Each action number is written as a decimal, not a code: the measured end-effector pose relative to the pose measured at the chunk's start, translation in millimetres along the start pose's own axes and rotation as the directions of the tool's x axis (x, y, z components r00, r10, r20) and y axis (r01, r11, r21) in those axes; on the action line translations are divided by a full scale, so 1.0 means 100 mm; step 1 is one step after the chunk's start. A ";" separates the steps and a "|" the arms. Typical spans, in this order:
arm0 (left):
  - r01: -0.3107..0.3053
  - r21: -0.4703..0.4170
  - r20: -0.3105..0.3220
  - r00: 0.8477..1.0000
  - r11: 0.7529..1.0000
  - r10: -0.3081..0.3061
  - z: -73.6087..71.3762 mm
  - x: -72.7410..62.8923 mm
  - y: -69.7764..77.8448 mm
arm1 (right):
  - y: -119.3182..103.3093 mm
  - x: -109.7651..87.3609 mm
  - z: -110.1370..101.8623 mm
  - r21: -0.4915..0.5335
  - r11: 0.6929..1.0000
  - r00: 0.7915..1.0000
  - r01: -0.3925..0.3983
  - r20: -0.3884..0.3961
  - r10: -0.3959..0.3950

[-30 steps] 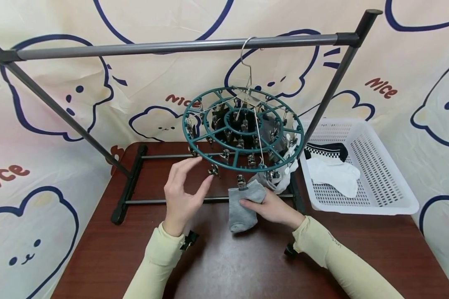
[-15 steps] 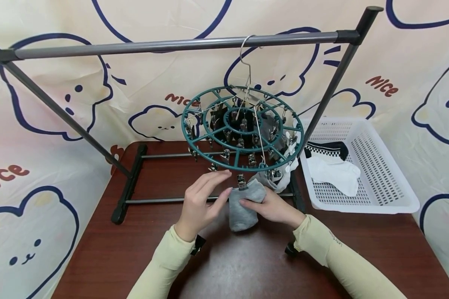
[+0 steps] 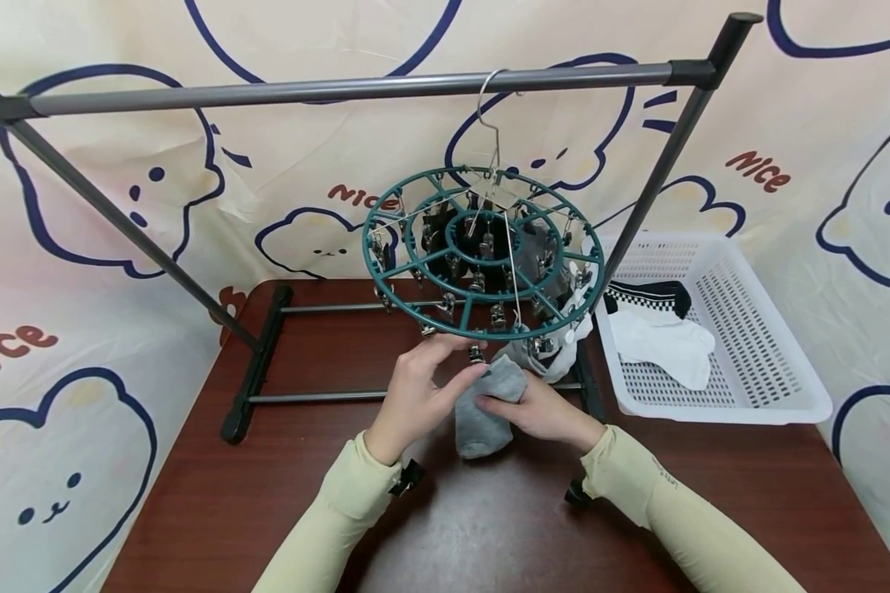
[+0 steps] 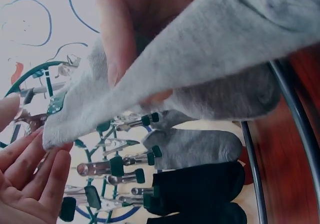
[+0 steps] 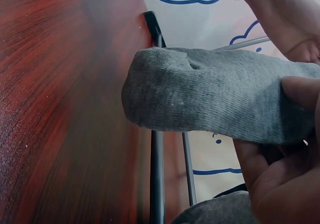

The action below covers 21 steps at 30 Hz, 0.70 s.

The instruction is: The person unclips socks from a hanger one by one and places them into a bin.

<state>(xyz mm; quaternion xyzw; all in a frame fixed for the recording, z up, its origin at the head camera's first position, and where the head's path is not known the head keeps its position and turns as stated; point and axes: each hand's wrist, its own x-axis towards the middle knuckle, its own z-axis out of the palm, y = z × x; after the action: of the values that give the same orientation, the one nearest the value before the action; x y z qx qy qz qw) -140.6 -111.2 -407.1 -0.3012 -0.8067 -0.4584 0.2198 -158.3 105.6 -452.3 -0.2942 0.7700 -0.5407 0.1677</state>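
A grey sock (image 3: 482,420) hangs below the front rim of the round green clip hanger (image 3: 469,319). My right hand (image 3: 545,412) grips the sock from the right, thumb in front and fingers behind; in the right wrist view the sock's rounded end (image 5: 160,91) sticks out past the fingers. A metal clip (image 3: 477,354) with green pads has the sock's upper edge in its bite. My left hand (image 3: 419,399) is at this clip, thumb and fingers spread on either side of it. The left wrist view shows the left fingers (image 4: 35,179) close beside the clip, partly hidden.
The hanger hooks onto a grey rack bar (image 3: 341,92). Several clips dangle from it, and grey and dark socks (image 4: 200,189) hang behind. At right stands a white basket (image 3: 771,346) with a white sock (image 3: 660,346) and a black-and-white one (image 3: 648,296).
The left hand has moved right, from a clip on the hanger's left front to the clip at the grey sock. My right hand keeps its hold on the sock, nearly still.
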 end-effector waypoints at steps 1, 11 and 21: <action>0.003 -0.005 0.001 1.000 1.000 -0.003 0.01 0.01 0.01 | 0.00 0.00 0.00 0.000 1.000 1.000 0.000 0.000 0.000; 0.036 -0.025 0.014 0.999 0.999 -0.036 0.04 0.04 0.03 | 0.02 0.01 0.01 -0.006 1.000 1.000 -0.009 0.013 0.010; 0.055 -0.067 0.042 0.998 0.996 -0.052 0.05 0.04 0.04 | 0.04 -0.01 -0.01 -0.012 1.000 1.000 -0.019 -0.002 0.019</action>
<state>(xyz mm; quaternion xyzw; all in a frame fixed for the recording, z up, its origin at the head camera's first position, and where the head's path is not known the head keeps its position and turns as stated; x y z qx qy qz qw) -141.4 -104.6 -404.6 -0.2959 -0.8027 -0.4852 0.1807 -159.2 107.5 -455.6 -0.2876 0.7761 -0.5347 0.1705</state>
